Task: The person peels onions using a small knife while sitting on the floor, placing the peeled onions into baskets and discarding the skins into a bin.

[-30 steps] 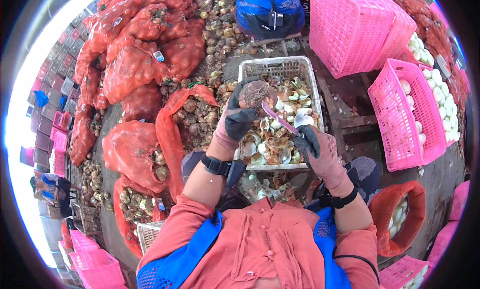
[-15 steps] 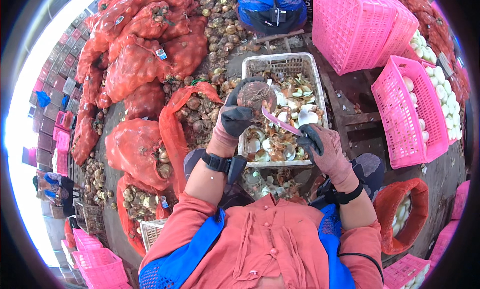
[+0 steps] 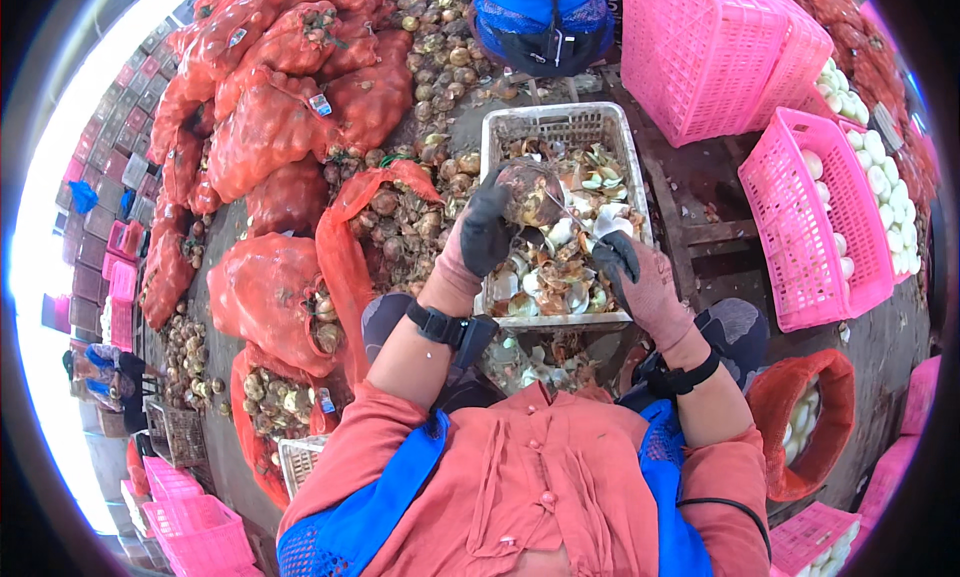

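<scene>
A large brown onion (image 3: 533, 193) with dry skin is gripped in my left hand (image 3: 484, 227), which wears a dark-palmed glove. My right hand (image 3: 645, 282), gloved alike, is closed around a knife. Its blade (image 3: 576, 218) shows as a thin line angled up toward the onion's right side; whether it touches cannot be made out. Both hands are over a dirty white crate (image 3: 562, 326) holding papery onion skins (image 3: 566, 282) and pale scraps.
Red mesh sacks (image 3: 275, 132) are piled at the left beside loose onions (image 3: 440, 67). A pink crate (image 3: 820, 217) of peeled white onions stands right, below stacked pink crates (image 3: 700, 57). A person in blue (image 3: 545, 27) sits ahead. An open red sack (image 3: 845, 407) stands near right.
My right hand has turned, so the broad pink knife now appears nearly edge-on. My left hand has lowered slightly and tilted the onion, still held.
</scene>
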Demonstrator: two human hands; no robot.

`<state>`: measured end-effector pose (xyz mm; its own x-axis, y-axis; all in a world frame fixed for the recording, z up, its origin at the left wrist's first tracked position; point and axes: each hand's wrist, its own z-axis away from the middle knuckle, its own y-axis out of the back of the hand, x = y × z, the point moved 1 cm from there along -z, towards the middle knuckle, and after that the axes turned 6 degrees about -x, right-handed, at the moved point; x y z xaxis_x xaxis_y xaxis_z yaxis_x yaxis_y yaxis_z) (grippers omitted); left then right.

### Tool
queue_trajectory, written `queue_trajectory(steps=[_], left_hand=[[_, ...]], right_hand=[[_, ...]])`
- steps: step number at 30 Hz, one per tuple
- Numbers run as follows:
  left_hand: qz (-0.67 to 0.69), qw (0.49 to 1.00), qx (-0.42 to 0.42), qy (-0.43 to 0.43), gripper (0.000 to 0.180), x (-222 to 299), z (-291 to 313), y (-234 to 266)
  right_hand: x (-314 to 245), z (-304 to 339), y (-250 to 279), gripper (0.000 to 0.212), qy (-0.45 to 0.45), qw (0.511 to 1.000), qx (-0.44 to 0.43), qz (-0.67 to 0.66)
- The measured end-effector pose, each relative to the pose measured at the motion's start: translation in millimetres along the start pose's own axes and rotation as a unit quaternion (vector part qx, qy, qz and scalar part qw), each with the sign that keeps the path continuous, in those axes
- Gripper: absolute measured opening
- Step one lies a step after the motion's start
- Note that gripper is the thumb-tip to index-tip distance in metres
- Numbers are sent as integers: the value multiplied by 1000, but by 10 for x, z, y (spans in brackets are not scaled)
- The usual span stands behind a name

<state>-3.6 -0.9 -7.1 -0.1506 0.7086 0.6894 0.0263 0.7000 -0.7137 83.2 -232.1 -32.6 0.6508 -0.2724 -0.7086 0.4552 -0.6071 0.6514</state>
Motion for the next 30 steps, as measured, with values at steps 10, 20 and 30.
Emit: queue_trajectory(steps=[10, 20, 30], left_hand=[[-41, 999, 7, 23, 45, 111, 174, 28], [95, 992, -63, 50, 54, 25, 166, 195], [-231, 963, -84, -111, 17, -288, 54, 387]], right_hand=[[-170, -47, 48, 44, 73, 977, -64, 190], [-228, -143, 205, 41, 73, 974, -82, 197], [-195, 115, 139, 32, -229, 881, -200, -363]])
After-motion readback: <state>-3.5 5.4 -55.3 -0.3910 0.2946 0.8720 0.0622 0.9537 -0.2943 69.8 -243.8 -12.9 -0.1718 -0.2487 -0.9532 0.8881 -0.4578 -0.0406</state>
